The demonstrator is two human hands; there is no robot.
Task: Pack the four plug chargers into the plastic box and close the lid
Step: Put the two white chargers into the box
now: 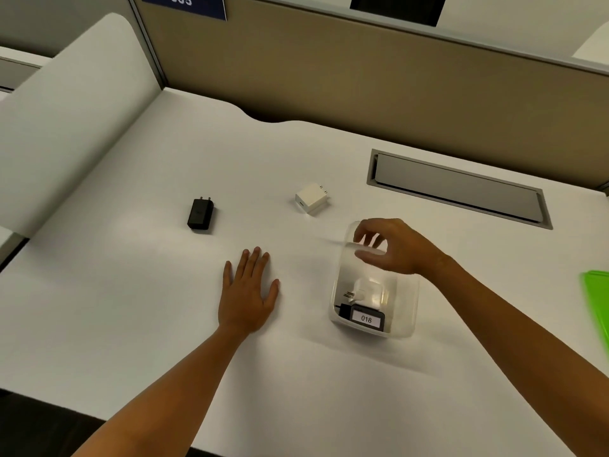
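Inspector: Two chargers lie loose on the white tabletop (131, 324). A black charger (200, 214) sits left of centre, prongs pointing to the top of the frame. A white charger (311, 197) rests at centre, well apart from the black one.

Clerk: And the plastic box (405, 308)?

Inspector: Lower right of centre, clear, lid off, a label reading 018 on its near wall. Inside, a white plug (364, 290) and a dark plug (344, 310) lie at the near end.

Clerk: Hands?

Inspector: Left hand (247, 291) flat on the tabletop, palm down, fingers spread, holding nothing, between the black charger and the box. Right hand (389, 247) hovers over the far end of the box, fingers loosely curled and parted, empty.

Clerk: Anything else?

Inspector: A green lid (598, 305) at the right edge.
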